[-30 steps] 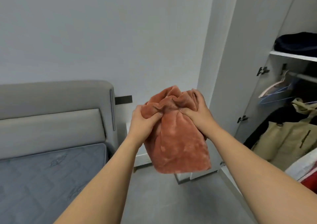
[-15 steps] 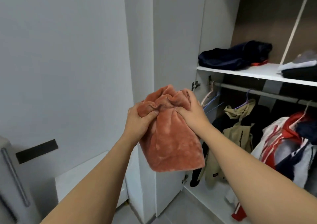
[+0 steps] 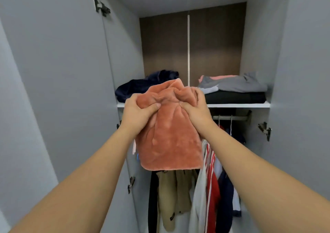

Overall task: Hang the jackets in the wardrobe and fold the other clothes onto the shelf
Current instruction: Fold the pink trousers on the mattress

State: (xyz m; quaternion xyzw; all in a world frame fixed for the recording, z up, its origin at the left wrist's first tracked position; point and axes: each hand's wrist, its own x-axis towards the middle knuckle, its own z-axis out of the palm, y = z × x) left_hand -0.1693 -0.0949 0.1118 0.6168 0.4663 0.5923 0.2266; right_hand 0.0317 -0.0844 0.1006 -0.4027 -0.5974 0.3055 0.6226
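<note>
A folded fuzzy orange garment hangs in front of the open wardrobe, held up at shelf height. My left hand grips its upper left corner and my right hand grips its upper right corner. Behind it runs the white shelf. A dark navy garment lies bunched on the shelf's left side. On the right side sits a stack of folded grey, pink and black clothes. Jackets hang from the rail below, partly hidden by the orange garment.
The wardrobe's left door and right door stand open on either side. A brown back panel rises above the shelf. A beige coat hangs low at the left of the rail.
The view has swung right from the bed and wall to face the wardrobe squarely. Both hands have kept their grip on the orange garment and carried it up level with the shelf.
</note>
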